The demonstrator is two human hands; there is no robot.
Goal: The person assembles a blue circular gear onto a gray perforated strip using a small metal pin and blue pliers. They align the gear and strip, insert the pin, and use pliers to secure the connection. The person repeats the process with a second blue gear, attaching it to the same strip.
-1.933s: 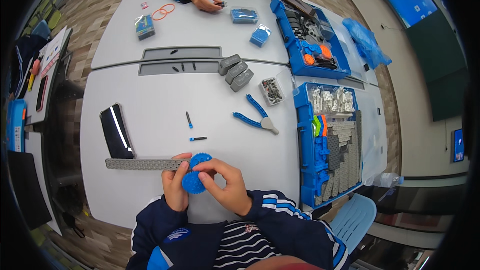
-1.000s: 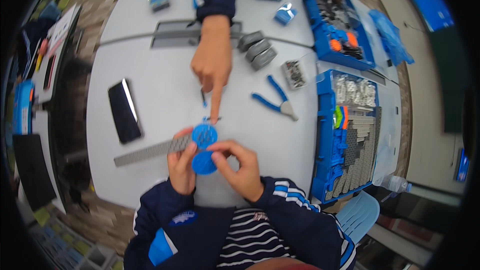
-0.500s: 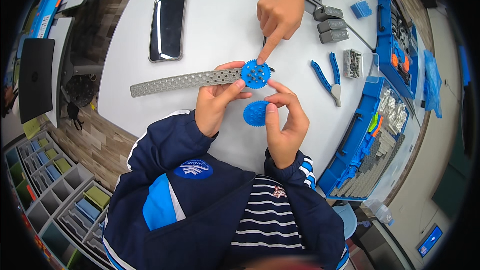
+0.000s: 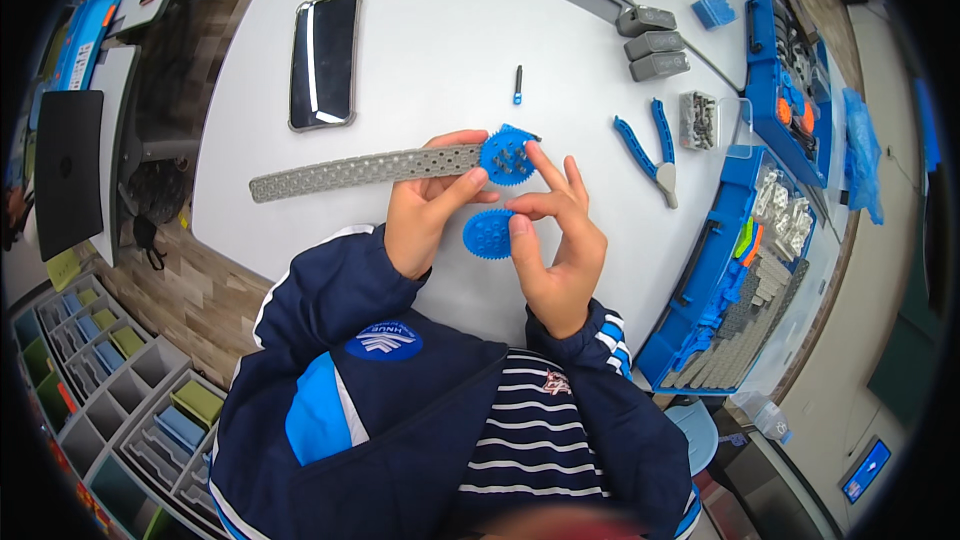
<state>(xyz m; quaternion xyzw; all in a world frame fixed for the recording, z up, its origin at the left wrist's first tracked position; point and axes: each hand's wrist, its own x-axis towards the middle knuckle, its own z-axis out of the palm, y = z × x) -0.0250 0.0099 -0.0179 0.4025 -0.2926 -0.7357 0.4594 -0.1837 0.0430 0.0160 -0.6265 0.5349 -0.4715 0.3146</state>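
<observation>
My left hand [image 4: 420, 210] is closed on a long grey perforated beam [image 4: 340, 173], which points off to the left. A blue toothed gear [image 4: 508, 158] with several dark pins standing in it sits at the beam's right end, by my left thumb. Between thumb and a finger, my right hand [image 4: 565, 255] pinches a second blue gear [image 4: 488, 234], tilted and apart from the first. Another finger of that hand reaches the first gear's right edge. Part of another blue piece shows behind that gear.
A phone [image 4: 325, 60] lies at the left, and a small dark rod with a blue end [image 4: 518, 86] lies beyond the gears. To the right are blue-handled pliers [image 4: 650, 155], a box of small pins [image 4: 698, 120], grey blocks [image 4: 655, 43] and a blue parts case [image 4: 690, 310].
The other person's hand has withdrawn from the first gear, uncovering the small rod. My right hand has brought the second gear slightly left and up, a finger now at the first gear's edge.
</observation>
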